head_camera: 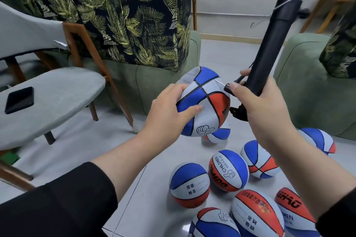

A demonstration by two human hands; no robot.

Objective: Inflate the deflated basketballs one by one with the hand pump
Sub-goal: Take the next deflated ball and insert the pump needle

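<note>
The fingers [194, 109] of the left hand [167, 113] are curled around a limp, dented ball [204, 102], thumb across its blue and white panels, holding it up in the air above the floor. The ball is blue, white and red, with a thumbs-up drawing near its lower edge. The fingers [234, 86] of the right hand [264, 109] are wrapped around the lower part of a black hand pump [269, 50], whose tube tilts up and away to the right. The thumb and forefinger pinch the small black nozzle at the end of the hose, and the thin metal needle [218, 82] sticking out of it points at the white panel near the top of the held ball; whether its tip touches the skin I cannot tell. Both forearms wear black sleeves [63, 204].

Below the hands, on the pale tiled floor [158, 204], lies a cluster of other balls [189, 184] in the same colours, some printed with writing, close together and several touching. One more ball sits partly hidden right under the held one. To the left stands a grey padded chair [57, 90] with wooden legs, and a dark phone [19, 99] lies flat on its seat. Behind it a green sofa [154, 81] carries a cushion with a leaf pattern [123, 15]. Another green seat [312, 84] is on the right.
</note>
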